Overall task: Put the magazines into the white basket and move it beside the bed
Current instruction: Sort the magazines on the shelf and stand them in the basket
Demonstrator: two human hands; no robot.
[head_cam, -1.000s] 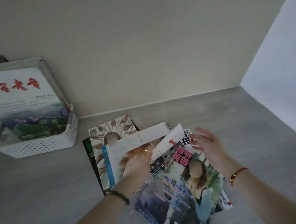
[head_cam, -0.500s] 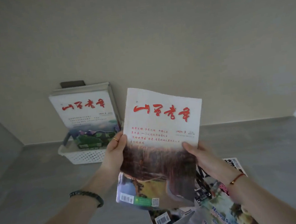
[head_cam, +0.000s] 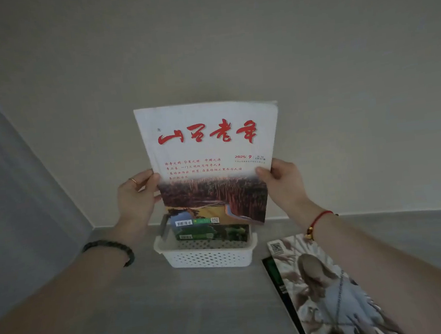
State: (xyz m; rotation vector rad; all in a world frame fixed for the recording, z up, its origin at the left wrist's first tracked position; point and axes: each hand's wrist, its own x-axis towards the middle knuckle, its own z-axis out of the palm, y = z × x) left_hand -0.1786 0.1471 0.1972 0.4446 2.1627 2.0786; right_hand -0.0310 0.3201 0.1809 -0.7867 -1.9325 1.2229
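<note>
1. Head view: both hands hold one magazine [head_cam: 210,151] upright, cover toward the camera, white at the top with large red characters and a brown forest photo on its lower half.
2. The left hand [head_cam: 136,201] is closed on the magazine's left edge at about mid-height, thumb on the cover and fingers behind; a ring shows on one finger and a dark bead bracelet [head_cam: 114,248] circles the wrist.
3. The right hand [head_cam: 283,185] is closed on the right edge at the same height, thumb in front; a red cord bracelet [head_cam: 317,220] sits on that wrist.
4. The white basket [head_cam: 209,256], with perforated walls, stands on the grey floor [head_cam: 120,311] against the far wall, directly below the held magazine.
5. A green-covered magazine [head_cam: 212,233] already stands inside the basket, leaning toward the wall; the held magazine's lower edge hangs in front of it, just above the basket rim.
6. To the near right of the basket, other magazines lie flat on the floor: a pale cover with a figure [head_cam: 327,285] on top, a dark green-edged one [head_cam: 274,274] beneath, partly covered by the right forearm.
</note>
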